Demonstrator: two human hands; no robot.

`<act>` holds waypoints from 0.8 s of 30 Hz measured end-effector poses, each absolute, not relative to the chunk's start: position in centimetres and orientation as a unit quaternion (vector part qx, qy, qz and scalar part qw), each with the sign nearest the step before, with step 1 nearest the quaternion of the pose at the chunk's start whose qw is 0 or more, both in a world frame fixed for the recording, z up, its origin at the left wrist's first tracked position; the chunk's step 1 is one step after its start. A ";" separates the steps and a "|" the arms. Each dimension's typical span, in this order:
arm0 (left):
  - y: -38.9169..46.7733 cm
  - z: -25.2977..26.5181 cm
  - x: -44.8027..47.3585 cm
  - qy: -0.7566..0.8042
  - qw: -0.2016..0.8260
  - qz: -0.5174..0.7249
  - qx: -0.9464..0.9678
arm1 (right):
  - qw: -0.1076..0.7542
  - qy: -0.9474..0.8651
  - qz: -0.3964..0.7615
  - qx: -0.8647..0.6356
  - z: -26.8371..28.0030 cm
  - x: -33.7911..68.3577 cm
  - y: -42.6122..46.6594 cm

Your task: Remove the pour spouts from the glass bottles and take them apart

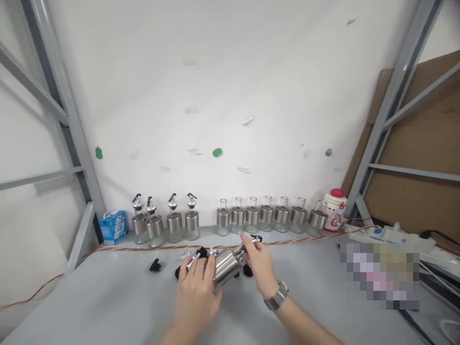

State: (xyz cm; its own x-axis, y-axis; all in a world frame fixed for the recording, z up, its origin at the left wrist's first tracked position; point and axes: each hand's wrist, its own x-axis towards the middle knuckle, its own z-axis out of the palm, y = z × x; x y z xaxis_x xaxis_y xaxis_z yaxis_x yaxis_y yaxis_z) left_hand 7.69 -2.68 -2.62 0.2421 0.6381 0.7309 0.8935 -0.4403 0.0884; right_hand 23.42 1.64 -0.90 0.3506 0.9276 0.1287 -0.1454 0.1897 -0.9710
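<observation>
A glass oil bottle with a steel sleeve [226, 264] lies tilted above the table, its neck pointing up and to the right. Around its lower end closes my left hand [197, 285], which hides part of the base. At the neck, my right hand [262, 268], with a watch on its wrist, grips a metal pourer spout with a black flap [256, 238]; whether the spout is fully seated cannot be made out. Loose black and silver spout parts lie behind and under the hands, partly hidden. One black piece [155, 265] rests apart to the left.
Along the wall stand several bottles with spouts [174, 221] on the left and several without [252, 216] on the right. A blue carton [113, 227] and a white, red-lidded container [335, 211] flank them. A twisted cable [215, 247] crosses the table [100, 297]; power strips [391, 237] lie right.
</observation>
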 end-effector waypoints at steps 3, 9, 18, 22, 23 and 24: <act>-2.8 -2.3 7.4 -0.491 0.016 -0.351 -0.797 | 0.652 -0.448 0.391 -0.470 -0.4 24.2 1.6; -2.6 -2.1 6.6 -0.492 -0.022 -0.355 -0.795 | 0.585 -0.511 0.514 -0.363 0.6 25.0 1.8; -1.9 -2.7 5.9 -0.516 0.257 -0.348 -0.739 | 0.507 -0.346 0.604 -0.508 -1.4 23.3 1.7; -2.2 -2.2 6.0 -0.541 0.165 -0.341 -0.751 | 0.550 -0.384 0.562 -0.484 -0.9 23.6 1.8; -2.3 -2.0 6.0 -0.544 0.122 -0.341 -0.757 | 0.560 -0.405 0.545 -0.474 -0.6 23.9 2.0; -2.3 -1.8 6.1 -0.545 0.073 -0.339 -0.764 | 0.567 -0.431 0.531 -0.459 -0.2 24.3 2.1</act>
State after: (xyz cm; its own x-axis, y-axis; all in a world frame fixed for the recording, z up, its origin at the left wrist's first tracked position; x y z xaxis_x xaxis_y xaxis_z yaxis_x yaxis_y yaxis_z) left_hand 6.05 -2.33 -1.77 0.1775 0.7827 0.5966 0.8812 -0.3963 0.2578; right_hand 24.27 2.05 -0.21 0.0645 0.9979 0.0022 -0.2062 0.0155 -0.9784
